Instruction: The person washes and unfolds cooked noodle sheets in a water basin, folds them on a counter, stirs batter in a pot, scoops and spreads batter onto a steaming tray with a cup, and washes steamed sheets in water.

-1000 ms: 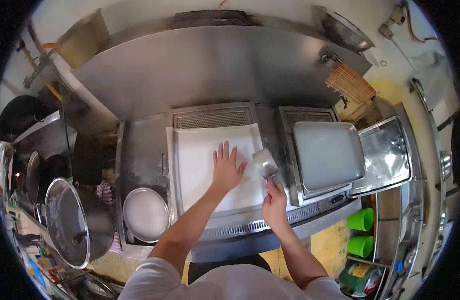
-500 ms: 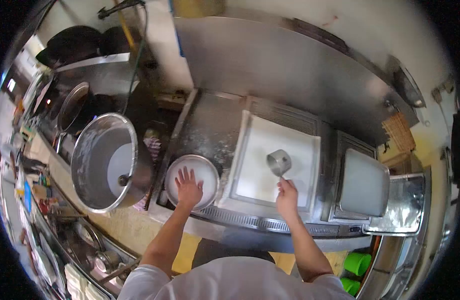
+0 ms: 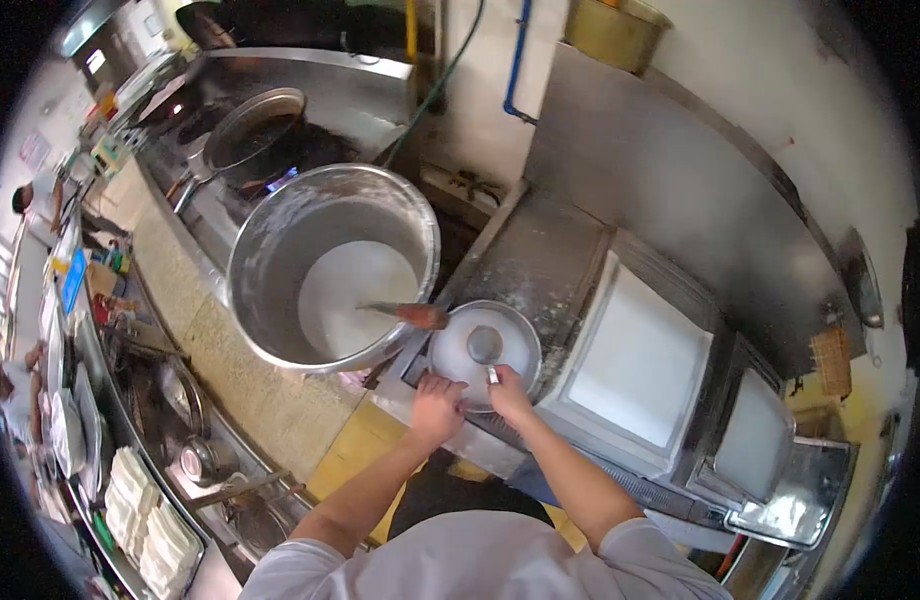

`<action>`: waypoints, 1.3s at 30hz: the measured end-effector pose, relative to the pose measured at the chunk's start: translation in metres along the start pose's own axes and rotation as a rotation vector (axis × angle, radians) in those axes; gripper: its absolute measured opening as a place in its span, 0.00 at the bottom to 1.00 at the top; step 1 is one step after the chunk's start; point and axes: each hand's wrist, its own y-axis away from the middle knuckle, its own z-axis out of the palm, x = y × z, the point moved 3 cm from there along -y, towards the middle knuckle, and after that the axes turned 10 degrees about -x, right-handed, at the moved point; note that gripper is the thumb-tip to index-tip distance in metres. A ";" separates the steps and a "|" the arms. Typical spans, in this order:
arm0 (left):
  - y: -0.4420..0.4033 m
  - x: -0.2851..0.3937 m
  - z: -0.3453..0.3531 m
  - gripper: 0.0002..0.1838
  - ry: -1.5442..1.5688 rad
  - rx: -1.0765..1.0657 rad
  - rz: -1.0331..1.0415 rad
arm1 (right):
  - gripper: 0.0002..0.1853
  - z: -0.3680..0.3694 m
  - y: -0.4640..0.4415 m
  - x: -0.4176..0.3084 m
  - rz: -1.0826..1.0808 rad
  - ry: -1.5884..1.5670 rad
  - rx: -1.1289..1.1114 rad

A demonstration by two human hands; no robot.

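Note:
My right hand [image 3: 509, 394] is closed around the handle of a metal ladle [image 3: 485, 343], whose round cup is over the white liquid in a shallow metal basin [image 3: 536, 375]. My left hand [image 3: 439, 408] has its fingers curled at the basin's near left rim. Left of the basin is a large metal pot [image 3: 242, 290] with white liquid at its bottom. A long tool with a reddish-brown handle [image 3: 420, 316] leans out of that pot toward the basin. To the right lies a square tray lined with white cloth [image 3: 630, 360].
A second, white-filled tray [image 3: 755, 432] and a shiny metal tray [image 3: 795, 500] are at the far right. A pan [image 3: 255, 130] sits on the stove at upper left. Folded white cloths [image 3: 130, 500] lie at lower left. Another person [image 3: 50, 205] is far left.
My view has turned left. The ladle in my right hand has moved from above the cloth-lined tray to the basin. My left hand went from spread over the basin to its rim.

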 end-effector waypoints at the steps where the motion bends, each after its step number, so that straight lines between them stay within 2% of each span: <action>1: 0.008 -0.004 0.002 0.17 0.001 -0.017 -0.010 | 0.16 0.001 0.000 -0.003 -0.020 0.145 0.006; 4: 0.026 -0.001 -0.012 0.17 -0.016 0.002 -0.009 | 0.19 0.010 0.014 -0.010 -0.139 0.400 0.056; 8: 0.052 0.004 -0.022 0.17 0.005 0.045 -0.050 | 0.21 0.010 0.054 -0.042 -0.099 0.565 -0.186; 9: 0.060 0.007 -0.024 0.17 0.009 0.047 -0.093 | 0.22 0.011 0.068 -0.045 -0.195 0.669 -0.195; 12: 0.088 0.025 -0.032 0.17 0.036 0.084 -0.216 | 0.24 0.008 0.106 -0.056 -0.383 0.656 -0.276; 13: 0.100 0.035 -0.034 0.17 0.060 0.114 -0.250 | 0.26 0.009 0.120 -0.058 -0.358 0.655 -0.302; 22: 0.226 0.112 -0.046 0.18 0.273 0.213 -0.615 | 0.26 0.033 0.230 -0.084 -0.672 0.482 -0.582; 24: 0.254 0.119 -0.048 0.19 0.309 0.323 -0.654 | 0.26 0.042 0.249 -0.096 -0.776 0.493 -0.630; 31: 0.355 0.131 -0.074 0.20 0.471 0.648 -0.853 | 0.26 0.101 0.315 -0.138 -0.831 0.510 -0.945; 36: 0.443 0.128 -0.108 0.18 0.613 0.939 -0.898 | 0.24 0.181 0.362 -0.165 -1.109 0.510 -1.045; 39: 0.507 0.129 -0.131 0.18 0.640 1.090 -0.923 | 0.24 0.242 0.404 -0.181 -1.148 0.503 -1.157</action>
